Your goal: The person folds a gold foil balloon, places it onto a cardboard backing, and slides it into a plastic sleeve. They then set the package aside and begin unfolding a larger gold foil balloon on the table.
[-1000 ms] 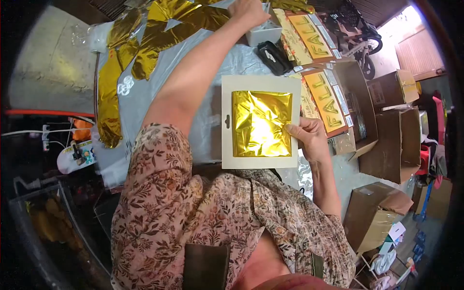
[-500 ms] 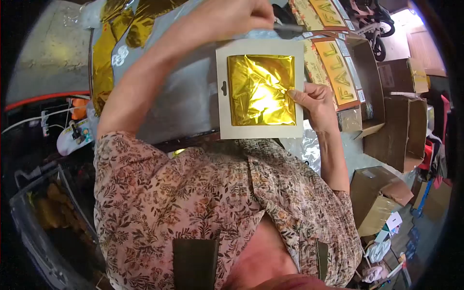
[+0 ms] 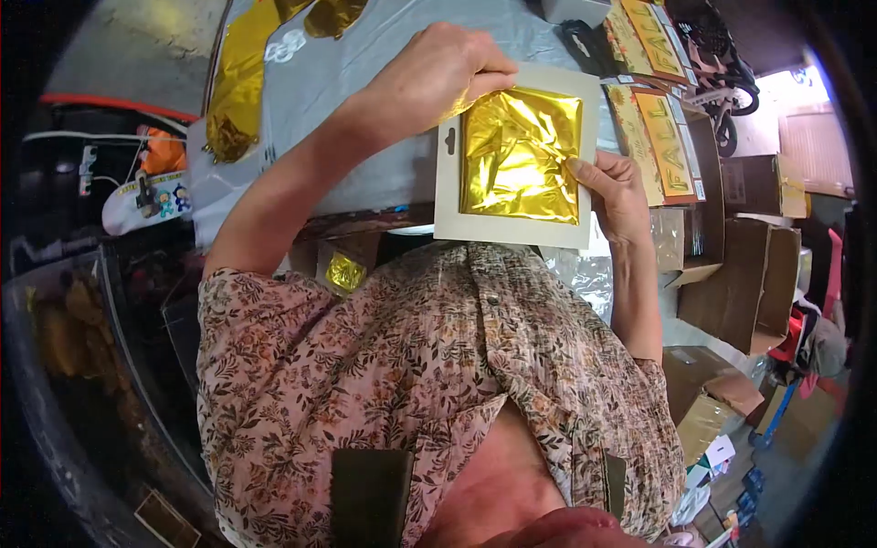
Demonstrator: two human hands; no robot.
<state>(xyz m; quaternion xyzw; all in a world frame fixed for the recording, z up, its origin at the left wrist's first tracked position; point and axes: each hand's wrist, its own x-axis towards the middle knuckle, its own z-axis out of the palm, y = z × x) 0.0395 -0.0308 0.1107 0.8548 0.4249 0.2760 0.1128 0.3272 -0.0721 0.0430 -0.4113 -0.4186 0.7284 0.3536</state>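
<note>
My right hand (image 3: 619, 196) grips the right side of a white backing card (image 3: 449, 196) with a hang hole, its thumb pressed on a folded gold foil sheet (image 3: 521, 155) that lies flat on the card. At the foil's upper left corner, my left hand (image 3: 443, 73) pinches thumb and fingers together; whether they hold foil alone or card too is hard to see. The card is held up in front of my chest, over the near edge of the table.
A grey-covered table (image 3: 384, 68) carries loose gold foil (image 3: 236, 96) at the left. Signs reading FALL (image 3: 665, 142) lie at the right, near a black object (image 3: 585, 46). Open cardboard boxes (image 3: 740, 279) stand farther right. A skateboard (image 3: 146, 203) is at the left.
My left hand has come down from the table's far side to the foil's upper left corner. The card has shifted right and slightly up in view, still in my right hand.
</note>
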